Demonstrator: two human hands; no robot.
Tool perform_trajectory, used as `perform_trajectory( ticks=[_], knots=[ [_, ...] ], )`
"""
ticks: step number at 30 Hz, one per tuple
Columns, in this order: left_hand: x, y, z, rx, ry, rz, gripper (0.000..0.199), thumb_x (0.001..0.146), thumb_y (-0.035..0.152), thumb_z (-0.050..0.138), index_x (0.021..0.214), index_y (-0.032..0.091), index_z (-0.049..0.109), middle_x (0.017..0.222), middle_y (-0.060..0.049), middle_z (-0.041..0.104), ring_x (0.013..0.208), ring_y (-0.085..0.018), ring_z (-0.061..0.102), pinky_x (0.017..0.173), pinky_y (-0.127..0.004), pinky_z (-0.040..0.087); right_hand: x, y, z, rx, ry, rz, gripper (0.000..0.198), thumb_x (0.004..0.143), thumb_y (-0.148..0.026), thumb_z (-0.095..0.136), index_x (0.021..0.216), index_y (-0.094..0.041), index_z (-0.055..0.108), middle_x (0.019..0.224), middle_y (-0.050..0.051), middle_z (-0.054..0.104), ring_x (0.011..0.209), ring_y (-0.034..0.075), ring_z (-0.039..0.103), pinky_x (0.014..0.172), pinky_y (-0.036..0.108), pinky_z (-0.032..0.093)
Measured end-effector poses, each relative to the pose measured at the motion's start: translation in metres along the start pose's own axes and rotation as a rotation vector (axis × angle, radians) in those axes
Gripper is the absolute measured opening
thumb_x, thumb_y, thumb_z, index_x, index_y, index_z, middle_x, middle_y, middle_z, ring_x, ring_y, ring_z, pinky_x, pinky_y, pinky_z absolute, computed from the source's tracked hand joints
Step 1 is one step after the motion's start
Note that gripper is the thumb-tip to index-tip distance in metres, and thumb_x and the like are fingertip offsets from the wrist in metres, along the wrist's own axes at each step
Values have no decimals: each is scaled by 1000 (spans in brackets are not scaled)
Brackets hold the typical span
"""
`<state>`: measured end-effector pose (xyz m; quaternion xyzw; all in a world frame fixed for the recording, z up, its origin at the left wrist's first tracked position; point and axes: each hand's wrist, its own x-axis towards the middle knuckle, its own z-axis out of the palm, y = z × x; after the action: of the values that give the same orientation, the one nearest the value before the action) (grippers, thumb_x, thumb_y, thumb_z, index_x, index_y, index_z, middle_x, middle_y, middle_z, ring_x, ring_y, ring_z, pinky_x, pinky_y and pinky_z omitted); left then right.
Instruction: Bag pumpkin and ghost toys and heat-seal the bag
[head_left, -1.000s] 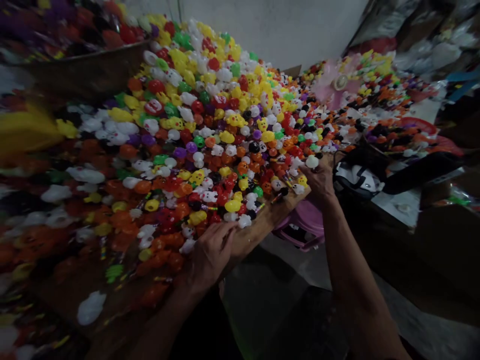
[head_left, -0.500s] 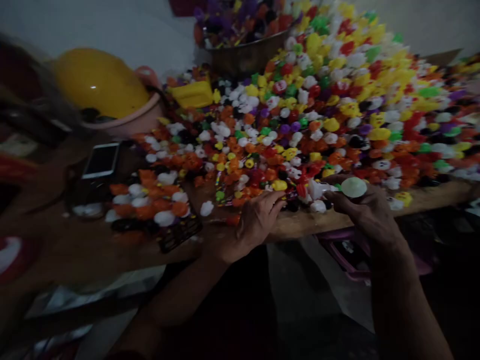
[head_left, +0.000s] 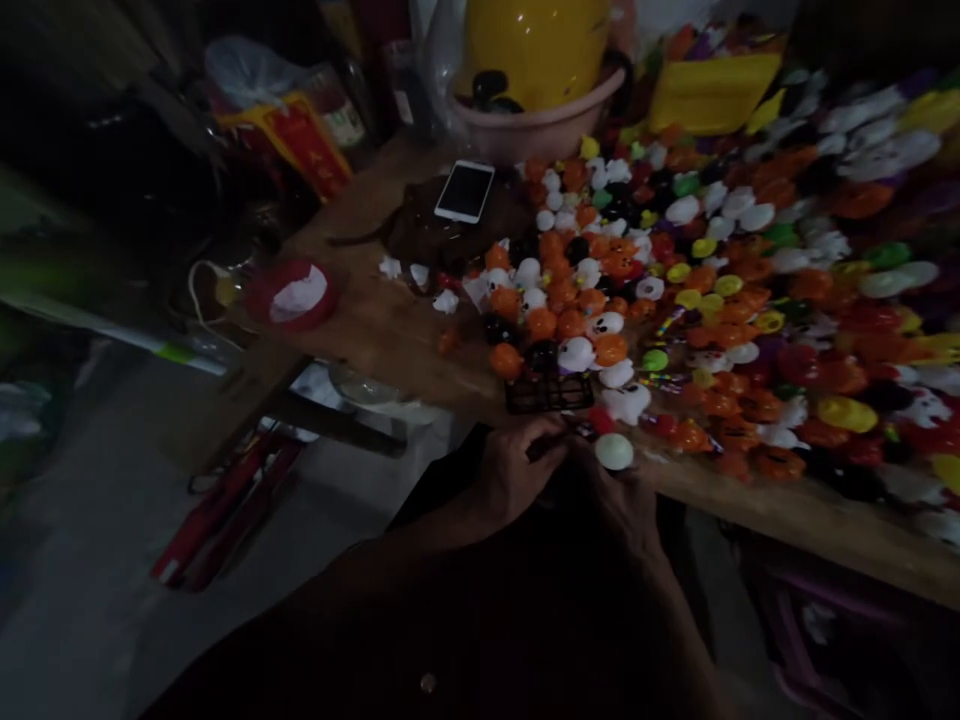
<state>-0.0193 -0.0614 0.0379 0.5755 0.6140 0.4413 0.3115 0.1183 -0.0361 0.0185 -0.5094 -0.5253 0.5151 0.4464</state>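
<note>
My left hand (head_left: 517, 472) is at the table's front edge, its fingers curled in a pinch. What it holds, if anything, is too dark to make out. Close beside it, my right hand (head_left: 621, 500) is closed around a thing with a pale, whitish-green round end (head_left: 615, 452); the rest of that thing is hidden in the fingers. A small red piece (head_left: 600, 420) shows just beyond the hands. Behind them a black grid rack (head_left: 549, 394) bears rows of small orange, white and black toy heads (head_left: 576, 354), some with ghost faces.
A heap of small coloured plastic toys (head_left: 739, 310) covers the table's right side. Farther back are a white phone (head_left: 465, 192), a pink basin (head_left: 525, 132) with a yellow helmet-like object (head_left: 536, 50), and a yellow container (head_left: 712, 95). A red bowl (head_left: 259, 295) stands at left.
The view has swung left. Both hands have moved left along the table edge and come together before the black rack. The pale round-ended thing has stayed in my right hand.
</note>
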Motion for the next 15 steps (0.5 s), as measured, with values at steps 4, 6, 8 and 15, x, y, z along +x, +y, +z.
perform_trajectory(
  ticks=[4,6,8,15],
  knots=[
    [-5,-25,-36,-95,20,-134,17,86,16,72,101,22,76,93,0,80,81,-14,76,74,-20,59,8,-3,25,-64,-79,0,33,80,-49,71,71,-19,64,70,4,65,74,19,63,69,31,55],
    [-3,-35,-50,-106,52,-124,17,89,18,68,104,22,77,95,0,81,81,-13,75,72,-19,60,10,-4,28,-98,-98,9,32,82,-50,68,76,-19,66,77,6,69,76,20,65,71,32,57],
    [1,-42,-58,-95,74,-46,17,93,20,64,103,21,78,95,-2,80,82,-13,75,73,-20,60,11,-2,30,-122,-117,32,33,85,-51,67,86,-19,69,85,8,72,82,22,67,76,36,59],
    [15,-37,-53,-117,81,175,16,95,16,63,103,19,77,95,-2,76,85,-10,72,77,-18,58,9,17,33,-155,-115,16,31,90,-50,64,97,-20,65,95,8,73,84,21,69,77,35,60]
  ],
)
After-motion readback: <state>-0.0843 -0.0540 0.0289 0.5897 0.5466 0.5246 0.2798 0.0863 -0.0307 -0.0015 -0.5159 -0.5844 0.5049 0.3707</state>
